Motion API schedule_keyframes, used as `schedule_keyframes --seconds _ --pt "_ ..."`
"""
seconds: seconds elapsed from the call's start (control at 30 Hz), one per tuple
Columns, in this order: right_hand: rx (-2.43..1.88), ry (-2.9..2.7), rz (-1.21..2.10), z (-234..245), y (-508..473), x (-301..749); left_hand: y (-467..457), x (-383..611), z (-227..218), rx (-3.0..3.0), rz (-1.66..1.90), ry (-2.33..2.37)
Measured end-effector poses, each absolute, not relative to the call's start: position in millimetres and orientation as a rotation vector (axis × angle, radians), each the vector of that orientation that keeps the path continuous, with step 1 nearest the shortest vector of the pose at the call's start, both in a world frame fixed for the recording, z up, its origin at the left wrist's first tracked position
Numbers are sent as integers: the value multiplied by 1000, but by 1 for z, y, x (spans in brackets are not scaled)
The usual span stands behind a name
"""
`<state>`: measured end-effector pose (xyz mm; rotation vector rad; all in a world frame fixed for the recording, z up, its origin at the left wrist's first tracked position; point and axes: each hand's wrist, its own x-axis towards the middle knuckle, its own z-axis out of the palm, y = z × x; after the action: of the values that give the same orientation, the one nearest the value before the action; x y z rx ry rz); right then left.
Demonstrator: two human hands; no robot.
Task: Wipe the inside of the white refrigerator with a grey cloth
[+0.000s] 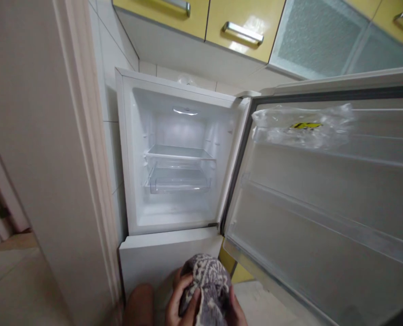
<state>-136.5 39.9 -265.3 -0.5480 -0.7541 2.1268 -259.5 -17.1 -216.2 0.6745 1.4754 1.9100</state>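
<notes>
At the bottom middle, a grey and off-white patterned cloth is bunched up between my two hands. My left hand grips its left side, with the thumb pressed onto the front of the folds. Against the right side lies my right hand, closed on the cloth and partly cut off by the lower edge. Just beyond them stands a white fridge with its upper compartment open. Inside are a glass shelf and a clear plastic drawer beneath it.
The fridge door is swung wide to the right, with a clear plastic bag in its top rack. Yellow cabinets hang overhead. A door frame runs close on the left. A bare knee shows below.
</notes>
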Motion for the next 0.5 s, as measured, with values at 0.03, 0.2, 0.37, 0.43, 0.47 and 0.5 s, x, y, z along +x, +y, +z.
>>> schedule_keyframes --seconds 0.03,0.2,0.37,0.43,0.47,0.5 --pt "-520 -735 2106 -263 33 -133 -18 -259 -217 714 1864 1492" --pt "-506 -698 1985 -245 1 -110 -31 -256 -206 963 1843 1580" --pt "-612 -821 1870 -203 -31 -90 -56 -233 -190 820 1794 1482" --pt "-622 -910 1881 -190 -44 -89 -66 -225 -191 771 1802 1457" --pt "-623 -951 1890 -186 -50 -90 -70 -223 -193 772 1807 1453" --pt "-620 -993 1900 -184 -55 -90 -73 -222 -196 779 1801 1448"
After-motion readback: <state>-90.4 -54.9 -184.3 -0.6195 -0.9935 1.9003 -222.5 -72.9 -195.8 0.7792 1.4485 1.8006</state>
